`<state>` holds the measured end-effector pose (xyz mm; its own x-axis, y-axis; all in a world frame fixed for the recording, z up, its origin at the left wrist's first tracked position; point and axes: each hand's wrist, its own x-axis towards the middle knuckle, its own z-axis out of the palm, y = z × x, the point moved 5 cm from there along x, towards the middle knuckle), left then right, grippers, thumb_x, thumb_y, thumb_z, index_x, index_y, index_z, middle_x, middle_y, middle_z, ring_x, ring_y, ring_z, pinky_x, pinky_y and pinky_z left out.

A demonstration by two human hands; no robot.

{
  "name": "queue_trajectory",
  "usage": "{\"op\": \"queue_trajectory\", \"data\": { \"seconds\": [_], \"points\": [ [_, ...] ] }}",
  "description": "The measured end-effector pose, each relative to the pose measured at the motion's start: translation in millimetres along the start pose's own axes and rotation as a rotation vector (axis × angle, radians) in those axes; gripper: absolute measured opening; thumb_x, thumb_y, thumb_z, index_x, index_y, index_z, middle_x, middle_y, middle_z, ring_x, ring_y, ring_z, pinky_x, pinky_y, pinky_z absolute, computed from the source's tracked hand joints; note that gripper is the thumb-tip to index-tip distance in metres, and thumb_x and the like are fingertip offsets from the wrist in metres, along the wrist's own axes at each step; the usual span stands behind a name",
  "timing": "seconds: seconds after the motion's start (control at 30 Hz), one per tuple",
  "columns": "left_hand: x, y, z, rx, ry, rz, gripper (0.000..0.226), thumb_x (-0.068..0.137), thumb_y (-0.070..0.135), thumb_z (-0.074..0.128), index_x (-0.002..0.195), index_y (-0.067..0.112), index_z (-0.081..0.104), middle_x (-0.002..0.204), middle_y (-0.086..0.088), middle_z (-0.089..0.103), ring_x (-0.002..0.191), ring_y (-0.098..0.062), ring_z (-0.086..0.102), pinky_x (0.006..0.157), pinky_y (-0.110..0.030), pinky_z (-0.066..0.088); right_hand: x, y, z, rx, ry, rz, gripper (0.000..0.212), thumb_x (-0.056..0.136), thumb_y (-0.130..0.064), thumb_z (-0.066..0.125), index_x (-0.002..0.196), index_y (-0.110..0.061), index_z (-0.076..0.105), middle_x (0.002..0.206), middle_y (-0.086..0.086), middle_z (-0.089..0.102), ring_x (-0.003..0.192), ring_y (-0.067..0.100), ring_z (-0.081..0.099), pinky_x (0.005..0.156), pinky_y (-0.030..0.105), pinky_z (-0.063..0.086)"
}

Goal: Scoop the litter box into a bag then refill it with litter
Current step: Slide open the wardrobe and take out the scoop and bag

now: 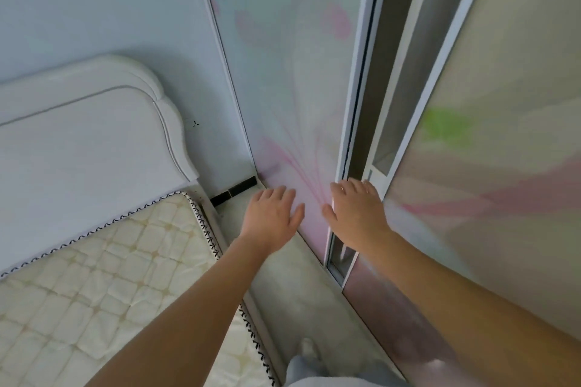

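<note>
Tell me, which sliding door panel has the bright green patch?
The right panel, past the dark gap; the left panel, nearer the headboard, carries pink streaks instead.

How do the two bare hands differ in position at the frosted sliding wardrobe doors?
The left hand lies before the pink-printed frosted door; the right hand lies over its white frame edge, by the dark gap. The left hand is nearer the quilted mattress. Both are open, fingers spread, holding nothing.

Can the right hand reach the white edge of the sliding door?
Probably yes. The right hand seems to sit at the white door edge, beside the dark gap, with nothing between them. The left hand is off to the side, not in the way.
</note>
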<state>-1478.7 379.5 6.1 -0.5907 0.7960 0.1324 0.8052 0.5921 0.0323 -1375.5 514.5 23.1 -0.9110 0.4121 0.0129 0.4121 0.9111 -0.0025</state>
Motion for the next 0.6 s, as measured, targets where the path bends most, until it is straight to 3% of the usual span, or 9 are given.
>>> {"op": "queue_trajectory", "data": {
  "seconds": [0.17,0.27,0.4,0.47,0.6],
  "points": [
    [22.5,30.2,-13.3,0.027,-0.078,0.242,0.073,0.096,0.056,0.006,0.14,0.017,0.05,0.143,-0.006,0.055,0.132,-0.027,0.05,0.113,-0.043,0.035,-5.7,23.3,-4.2,-0.152,-0.067,0.067,0.052,0.101,-0.048,0.036,0.136,-0.011,0.046,0.131,0.009,0.058,0.123,0.028,0.051,0.108,0.041,0.037],
    [36.4,41.6,-9.8,0.105,-0.057,0.388,0.062,0.102,0.054,0.017,0.14,0.016,0.049,0.144,-0.008,0.053,0.133,-0.028,0.049,0.114,-0.044,0.035,-7.1,21.8,-5.3,-0.222,-0.079,0.037,0.051,0.101,-0.048,0.037,0.134,-0.011,0.047,0.13,0.01,0.059,0.123,0.03,0.051,0.111,0.044,0.034],
    [54.5,50.1,-3.5,0.23,-0.029,0.587,0.058,0.103,0.051,0.026,0.138,0.013,0.054,0.142,-0.012,0.054,0.134,-0.032,0.047,0.116,-0.048,0.033,-13.5,13.8,-7.4,-0.322,-0.112,0.022,0.052,0.101,-0.051,0.034,0.132,-0.013,0.051,0.132,0.009,0.059,0.128,0.03,0.049,0.119,0.051,0.018],
    [66.9,54.4,-6.0,0.285,-0.001,0.676,0.059,0.103,0.051,0.026,0.139,0.012,0.054,0.144,-0.014,0.053,0.138,-0.034,0.043,0.121,-0.05,0.026,-11.5,13.4,-9.8,-0.382,-0.126,0.022,0.051,0.101,-0.049,0.034,0.132,-0.012,0.051,0.133,0.01,0.059,0.131,0.03,0.047,0.12,0.054,0.01],
    [90.3,55.4,-3.1,0.432,-0.002,0.802,0.062,0.105,0.048,0.025,0.152,0.01,0.038,0.16,-0.018,0.032,0.151,-0.037,0.019,0.123,-0.048,-0.003,-2.2,15.9,-11.3,-0.483,-0.189,0.072,0.054,0.1,-0.047,0.034,0.133,-0.009,0.052,0.134,0.012,0.057,0.133,0.032,0.043,0.12,0.053,0.003]
  ]
}}
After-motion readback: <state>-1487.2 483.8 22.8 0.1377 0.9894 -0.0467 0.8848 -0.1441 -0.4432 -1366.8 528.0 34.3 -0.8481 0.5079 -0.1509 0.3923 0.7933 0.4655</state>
